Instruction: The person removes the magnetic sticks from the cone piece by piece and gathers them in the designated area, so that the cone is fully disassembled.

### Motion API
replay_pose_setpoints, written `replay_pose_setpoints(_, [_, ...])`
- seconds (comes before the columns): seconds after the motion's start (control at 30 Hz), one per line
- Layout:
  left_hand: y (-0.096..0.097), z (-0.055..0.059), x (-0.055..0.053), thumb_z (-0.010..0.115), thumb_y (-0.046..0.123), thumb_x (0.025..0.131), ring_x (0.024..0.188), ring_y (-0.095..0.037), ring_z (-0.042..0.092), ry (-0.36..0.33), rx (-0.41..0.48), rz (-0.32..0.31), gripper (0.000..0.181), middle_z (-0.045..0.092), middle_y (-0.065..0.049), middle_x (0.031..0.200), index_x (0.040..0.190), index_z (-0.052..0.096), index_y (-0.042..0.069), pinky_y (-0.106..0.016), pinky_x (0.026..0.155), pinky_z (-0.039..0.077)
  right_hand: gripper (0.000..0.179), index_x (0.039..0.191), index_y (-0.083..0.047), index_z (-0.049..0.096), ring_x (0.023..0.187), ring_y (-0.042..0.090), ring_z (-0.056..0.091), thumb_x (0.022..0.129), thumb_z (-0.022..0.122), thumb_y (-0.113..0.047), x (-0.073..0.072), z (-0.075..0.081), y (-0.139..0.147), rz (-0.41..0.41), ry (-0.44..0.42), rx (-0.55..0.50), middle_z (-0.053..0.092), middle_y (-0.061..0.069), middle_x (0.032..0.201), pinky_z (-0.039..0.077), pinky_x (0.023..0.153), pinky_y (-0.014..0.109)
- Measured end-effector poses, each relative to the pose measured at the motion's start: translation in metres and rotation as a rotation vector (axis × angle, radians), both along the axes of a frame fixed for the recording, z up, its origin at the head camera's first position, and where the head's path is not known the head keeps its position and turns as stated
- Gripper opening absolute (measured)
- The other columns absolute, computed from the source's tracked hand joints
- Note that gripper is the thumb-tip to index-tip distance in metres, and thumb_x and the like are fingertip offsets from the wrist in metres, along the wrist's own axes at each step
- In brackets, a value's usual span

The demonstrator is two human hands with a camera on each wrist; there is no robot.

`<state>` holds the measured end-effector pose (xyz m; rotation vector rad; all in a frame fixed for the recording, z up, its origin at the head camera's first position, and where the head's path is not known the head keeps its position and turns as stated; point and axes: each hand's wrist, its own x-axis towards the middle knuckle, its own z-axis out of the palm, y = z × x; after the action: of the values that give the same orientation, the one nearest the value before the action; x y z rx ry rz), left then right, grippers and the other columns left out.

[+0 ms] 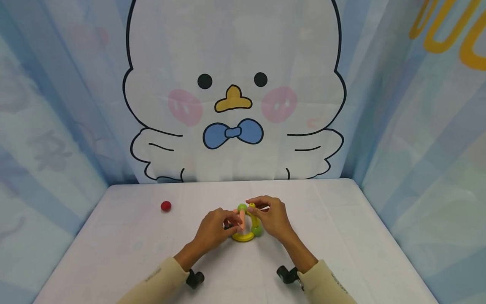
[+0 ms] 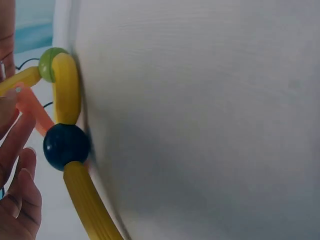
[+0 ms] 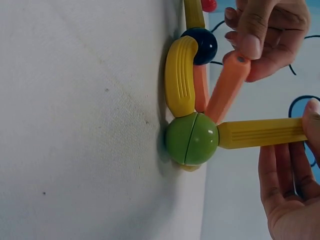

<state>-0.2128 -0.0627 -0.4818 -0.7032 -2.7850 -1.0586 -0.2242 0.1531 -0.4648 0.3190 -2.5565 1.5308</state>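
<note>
My left hand [image 1: 216, 228] pinches the free end of an orange rod [image 3: 228, 87], whose tip shows a small metal dot. My right hand [image 1: 272, 215] holds the upper end of a straight yellow rod [image 3: 262, 133]. That rod rises from a green ball [image 3: 191, 138] low in a structure of rods and balls. A curved yellow rod [image 3: 180, 76] joins this ball to a dark blue ball [image 2: 66, 146]. Another yellow rod [image 2: 92, 202] leads off from the blue ball. A second green ball [image 1: 242, 207] sits at the structure's far side in the head view.
A red ball [image 1: 166, 206] lies apart on the white tabletop [image 1: 322, 253], left of the structure. Behind the table hangs a cloth with a cartoon bird [image 1: 233, 50]. Patterned curtains [image 1: 49, 126] stand at both sides.
</note>
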Motion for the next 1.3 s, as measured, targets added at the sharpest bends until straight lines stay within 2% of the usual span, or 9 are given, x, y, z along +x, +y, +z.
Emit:
replay_pose_setpoints(0.13, [0.002,-0.003,0.001,0.091,0.020,0.085,0.078,-0.006,0.055,0.021,-0.055,-0.044,0.014,0.077,0.014,0.085,0.097,0.082,0.021,-0.023,0.072,0.044,0.019,0.112,-0.023,0.083,0.096,0.011,0.070,0.094,0.081,-0.019,0.000,0.000,0.000,-0.005,-0.002,0.003,0.079,-0.004,0.107,0.060,0.091,0.030])
replay_pose_setpoints(0.27, [0.003,-0.006,0.000,0.091,0.017,0.084,0.079,-0.006,0.056,0.034,-0.068,-0.061,0.015,0.077,0.013,0.085,0.097,0.083,0.019,-0.025,0.073,0.043,0.019,0.112,-0.024,0.083,0.096,0.011,0.070,0.094,0.081,-0.018,0.001,0.000,0.001,-0.006,-0.009,-0.001,0.079,-0.004,0.106,0.059,0.090,0.029])
replay_pose_setpoints(0.47, [0.004,-0.006,-0.001,0.091,0.018,0.084,0.081,-0.008,0.059,0.026,-0.073,-0.058,0.017,0.075,0.012,0.084,0.099,0.082,0.019,-0.026,0.075,0.043,0.020,0.114,-0.018,0.082,0.096,0.012,0.070,0.094,0.081,-0.019,0.001,0.003,0.003,0.003,-0.011,0.000,0.078,-0.004,0.105,0.060,0.091,0.032])
replay_pose_setpoints(0.6, [0.004,-0.007,-0.002,0.092,0.020,0.084,0.080,-0.007,0.057,0.023,-0.089,-0.050,0.019,0.074,0.013,0.082,0.100,0.082,0.022,-0.025,0.074,0.042,0.019,0.113,-0.020,0.082,0.098,0.012,0.070,0.093,0.082,-0.020,0.002,0.005,0.007,0.002,-0.023,0.001,0.079,-0.005,0.106,0.061,0.094,0.037])
replay_pose_setpoints(0.87, [0.003,-0.007,-0.002,0.092,0.021,0.085,0.079,-0.006,0.055,0.016,-0.104,-0.057,0.019,0.074,0.013,0.083,0.101,0.081,0.023,-0.025,0.073,0.042,0.018,0.112,-0.024,0.081,0.101,0.014,0.070,0.095,0.080,-0.019,0.005,0.005,0.022,0.005,-0.083,-0.010,0.079,-0.006,0.111,0.059,0.094,0.029])
replay_pose_setpoints(1.1, [0.002,-0.008,-0.001,0.092,0.022,0.084,0.080,-0.007,0.056,0.028,-0.110,-0.062,0.020,0.074,0.012,0.084,0.101,0.081,0.023,-0.023,0.071,0.042,0.022,0.114,-0.022,0.081,0.103,0.015,0.072,0.094,0.081,-0.015,0.007,0.006,0.040,0.010,-0.094,0.004,0.079,-0.002,0.115,0.059,0.092,0.023])
replay_pose_setpoints(1.3, [0.002,-0.008,0.000,0.091,0.024,0.085,0.079,-0.009,0.056,0.036,-0.102,-0.058,0.019,0.075,0.011,0.085,0.100,0.080,0.023,-0.022,0.070,0.042,0.022,0.113,-0.022,0.081,0.103,0.017,0.072,0.093,0.082,-0.014,0.010,0.005,0.056,-0.013,-0.128,0.055,0.079,-0.001,0.116,0.061,0.090,0.026])
